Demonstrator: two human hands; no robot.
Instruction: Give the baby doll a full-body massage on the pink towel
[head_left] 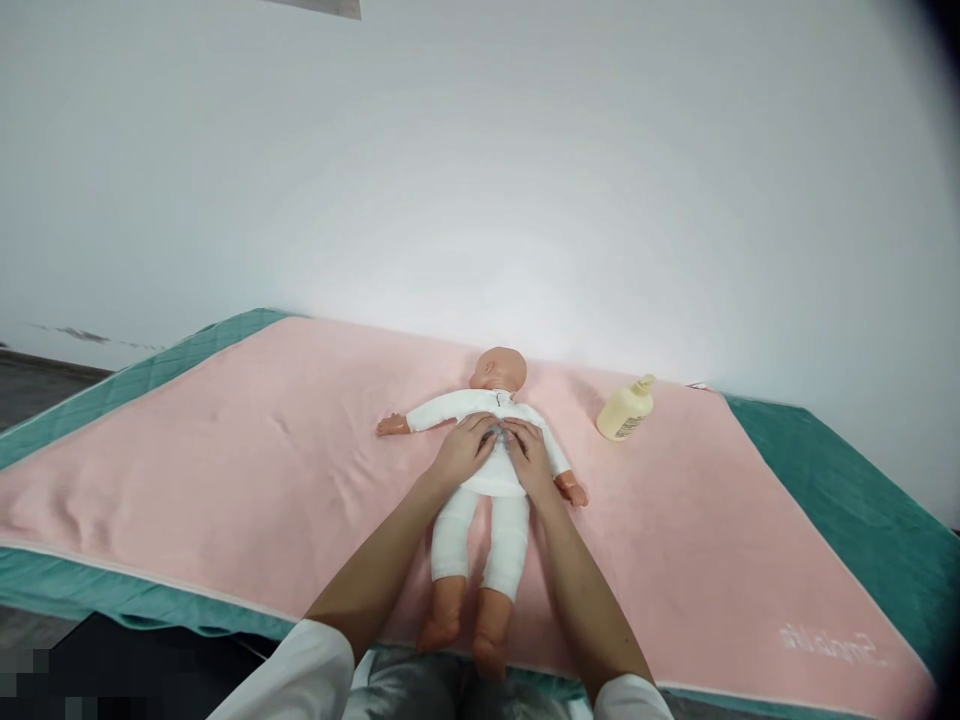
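A baby doll [493, 482] lies stretched out on the pink blanket [675, 560], its back up and its head turned to the left. It wears a white top and white leggings, with bare hands and feet. My left hand [465, 450] rests flat on the left side of the doll's upper back, fingers extended. On the right side of the back lies my right hand [529, 452], also with fingers stretched out. Both thumbs come close together at the middle of the back. Between them a small bluish-grey patch shows, too small to make out.
A pale yellow pump bottle [625, 413] stands tilted on the blanket, right of the doll's head. The blanket covers a green mattress [840, 475] whose edges show around it. A white wall [480, 180] rises behind. Dark furniture [142, 660] sits at lower left.
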